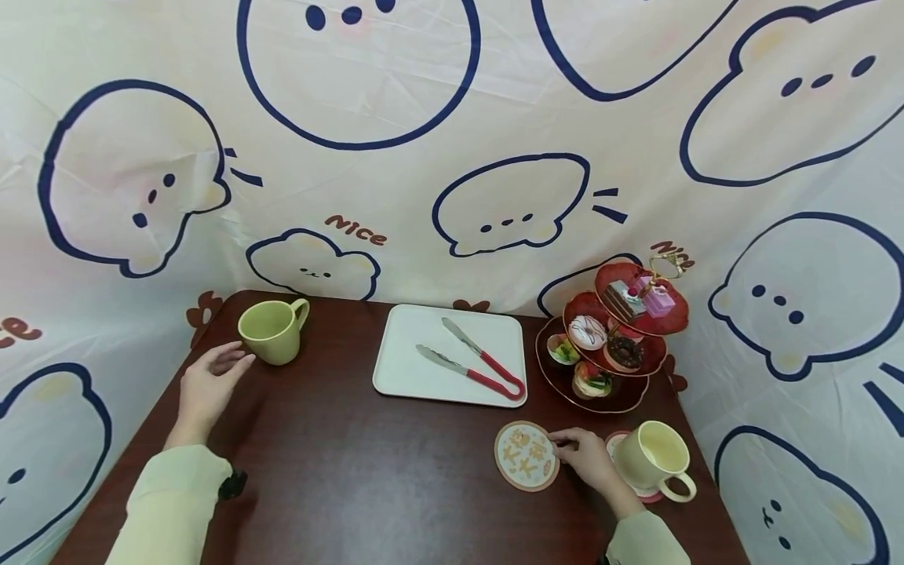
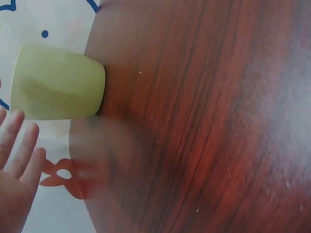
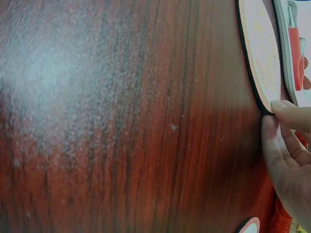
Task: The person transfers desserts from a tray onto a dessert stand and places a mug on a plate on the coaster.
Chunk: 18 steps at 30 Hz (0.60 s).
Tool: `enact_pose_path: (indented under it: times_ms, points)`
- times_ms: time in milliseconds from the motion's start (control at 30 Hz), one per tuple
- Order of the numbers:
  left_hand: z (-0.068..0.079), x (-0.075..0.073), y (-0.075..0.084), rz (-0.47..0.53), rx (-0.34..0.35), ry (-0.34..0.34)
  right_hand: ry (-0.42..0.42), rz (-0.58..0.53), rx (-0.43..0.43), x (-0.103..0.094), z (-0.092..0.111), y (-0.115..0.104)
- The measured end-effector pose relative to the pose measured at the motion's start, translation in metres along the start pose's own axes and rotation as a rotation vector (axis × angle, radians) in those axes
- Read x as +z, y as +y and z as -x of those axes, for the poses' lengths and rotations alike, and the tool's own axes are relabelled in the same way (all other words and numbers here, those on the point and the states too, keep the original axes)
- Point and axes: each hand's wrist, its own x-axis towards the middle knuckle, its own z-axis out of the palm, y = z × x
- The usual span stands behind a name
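My right hand (image 1: 585,459) pinches the right edge of a round coaster (image 1: 526,457) with a tan rim and a printed pattern. In the right wrist view, thumb and fingers meet on the rim of the coaster (image 3: 260,48). At the left, my left hand (image 1: 212,387) hovers just beside a yellow-green mug (image 1: 271,333), its fingers loosely bent and holding nothing. The left wrist view shows the fingers apart from the mug (image 2: 58,82).
Behind stands a white tray (image 1: 402,369) with red-handled tongs (image 1: 487,377) on it. A three-tier stand (image 1: 600,408) holds toy cakes and doughnuts. Right of my right hand, a pale yellow mug (image 1: 653,455) sits on a pink-rimmed coaster (image 1: 617,441). A patterned cloth (image 1: 395,188) hangs behind the table.
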Motion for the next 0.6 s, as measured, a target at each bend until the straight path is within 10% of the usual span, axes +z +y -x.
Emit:
enact_pose_path:
  times_ms: [267,600]
  points:
    - [-0.012,0.006,-0.004,0.034,-0.210,-0.038,0.046,0.094,-0.013,-0.003,0.002,0.001]
    - [-0.019,0.015,-0.004,0.160,-0.250,-0.132,0.067,0.156,-0.015,-0.008,0.004,0.000]
